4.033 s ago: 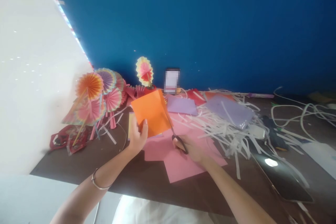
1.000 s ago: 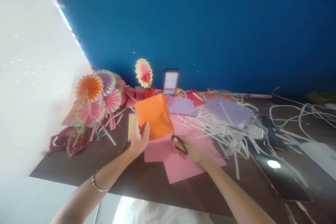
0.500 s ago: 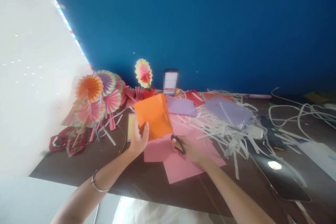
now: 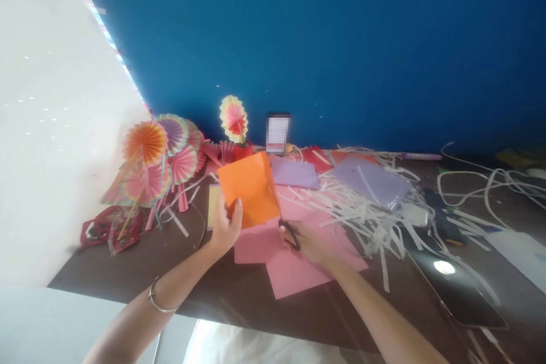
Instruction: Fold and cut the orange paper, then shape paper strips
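My left hand point(image 4: 227, 224) pinches the lower left edge of a sheet of orange paper point(image 4: 247, 190), thumb on top and the other fingers behind. The paper is held up, tilted, above the table. In my right hand point(image 4: 305, 242) is a pair of scissors point(image 4: 290, 234) with dark handles, fingers through the loops. Their blades point up at the lower right edge of the orange paper, where a narrow strip along the side stands slightly apart. The blades are mostly hidden by the paper. Pink paper sheets point(image 4: 294, 278) lie beneath both hands.
Folded paper fans point(image 4: 145, 142) stand at the left, near a red pot point(image 4: 243, 151). White paper strips point(image 4: 341, 210) and purple sheets point(image 4: 369, 179) are heaped right of centre. A dark phone point(image 4: 464, 290) lies front right, with white cable point(image 4: 486, 187) behind. A blue wall point(image 4: 319, 40) rises behind.
Almost nothing differs. Both hands, the orange paper and the scissors keep nearly the same place, with only a tiny shift of the whole view.
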Motion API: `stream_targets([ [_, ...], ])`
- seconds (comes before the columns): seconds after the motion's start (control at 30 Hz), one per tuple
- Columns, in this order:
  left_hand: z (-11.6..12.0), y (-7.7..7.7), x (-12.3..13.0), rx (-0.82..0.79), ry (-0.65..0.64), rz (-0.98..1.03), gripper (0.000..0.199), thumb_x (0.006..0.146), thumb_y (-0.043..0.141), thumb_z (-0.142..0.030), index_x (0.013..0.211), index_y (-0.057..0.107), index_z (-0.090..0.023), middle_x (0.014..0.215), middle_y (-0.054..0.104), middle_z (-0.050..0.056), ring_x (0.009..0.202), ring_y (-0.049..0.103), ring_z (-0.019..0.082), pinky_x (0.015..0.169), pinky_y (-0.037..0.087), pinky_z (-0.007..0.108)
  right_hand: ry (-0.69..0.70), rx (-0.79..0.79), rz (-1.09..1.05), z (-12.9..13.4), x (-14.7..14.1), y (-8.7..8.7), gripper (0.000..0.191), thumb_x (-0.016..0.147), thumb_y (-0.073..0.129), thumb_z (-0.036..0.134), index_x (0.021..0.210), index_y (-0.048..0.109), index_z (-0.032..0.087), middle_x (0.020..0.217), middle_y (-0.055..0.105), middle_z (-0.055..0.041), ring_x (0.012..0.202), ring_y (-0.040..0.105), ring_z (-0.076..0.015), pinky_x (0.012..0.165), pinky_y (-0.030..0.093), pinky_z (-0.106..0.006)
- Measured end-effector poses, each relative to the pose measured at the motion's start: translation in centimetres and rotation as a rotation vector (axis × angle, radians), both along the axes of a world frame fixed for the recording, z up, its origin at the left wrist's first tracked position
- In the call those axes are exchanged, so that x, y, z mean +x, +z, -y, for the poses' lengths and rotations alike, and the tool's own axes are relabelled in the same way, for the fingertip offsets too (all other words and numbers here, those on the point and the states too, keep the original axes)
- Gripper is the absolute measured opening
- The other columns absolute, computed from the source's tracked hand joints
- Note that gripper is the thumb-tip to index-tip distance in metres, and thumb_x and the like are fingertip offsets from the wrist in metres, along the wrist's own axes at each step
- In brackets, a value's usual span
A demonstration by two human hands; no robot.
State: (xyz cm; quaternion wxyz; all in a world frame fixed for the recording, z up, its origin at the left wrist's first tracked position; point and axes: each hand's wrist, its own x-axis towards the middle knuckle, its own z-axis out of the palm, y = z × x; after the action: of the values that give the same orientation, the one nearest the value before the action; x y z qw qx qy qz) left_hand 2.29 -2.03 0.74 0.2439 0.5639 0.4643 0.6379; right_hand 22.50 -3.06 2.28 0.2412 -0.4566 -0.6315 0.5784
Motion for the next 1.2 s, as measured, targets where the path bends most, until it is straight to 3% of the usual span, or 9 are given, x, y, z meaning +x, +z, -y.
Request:
stream_targets([
  [0.57, 0.2, 0.2, 0.1, -0.026, 0.007, 0.01, 0.04, 0.085, 0.049, -0.038, 0.118, 0.042, -0.017, 0.115, 0.057, 0.014, 0.108, 0.057, 0.022, 0.09, 0.048, 0.034, -0.002, -0.024, -0.012, 0.0, 0.0, 0.0, 0.04, 0.083, 0.045, 0.052, 0.059, 0.037, 0.02, 0.053, 0.042, 0.0029, 0.042, 0.034, -0.0078, 0.039, 0.025, -0.024],
  [0.9, 0.7, 0.5, 0.6, -0.169, -0.041, 0.101, 0.039, 0.085, 0.05, -0.036, 0.119, 0.043, -0.018, 0.113, 0.058, 0.012, 0.107, 0.057, 0.021, 0.09, 0.048, 0.034, 0.029, 0.047, -0.09, -0.3, 0.2, -0.4, 0.053, 0.079, 0.038, 0.067, 0.061, 0.048, 0.019, 0.054, 0.049, 0.0, 0.043, 0.041, -0.0097, 0.04, 0.031, -0.024],
  [1.03, 0.9, 0.6, 0.8, -0.128, -0.087, 0.088, 0.036, 0.085, 0.049, -0.036, 0.116, 0.043, -0.018, 0.108, 0.06, 0.011, 0.102, 0.059, 0.02, 0.084, 0.051, 0.032, 0.066, 0.094, -0.058, -0.5, 0.5, -0.8, 0.056, 0.082, 0.034, 0.065, 0.059, 0.051, 0.017, 0.055, 0.049, -0.0013, 0.047, 0.044, -0.0103, 0.043, 0.032, -0.024],
  [1.2, 0.9, 0.7, 0.9, -0.116, -0.054, 0.064, 0.035, 0.084, 0.05, -0.038, 0.113, 0.045, -0.018, 0.105, 0.061, 0.011, 0.1, 0.06, 0.02, 0.082, 0.052, 0.032, 0.073, 0.1, -0.052, -0.6, 0.6, -0.8, 0.057, 0.082, 0.033, 0.066, 0.058, 0.051, 0.017, 0.053, 0.048, -0.0003, 0.045, 0.042, -0.0101, 0.043, 0.032, -0.024],
])
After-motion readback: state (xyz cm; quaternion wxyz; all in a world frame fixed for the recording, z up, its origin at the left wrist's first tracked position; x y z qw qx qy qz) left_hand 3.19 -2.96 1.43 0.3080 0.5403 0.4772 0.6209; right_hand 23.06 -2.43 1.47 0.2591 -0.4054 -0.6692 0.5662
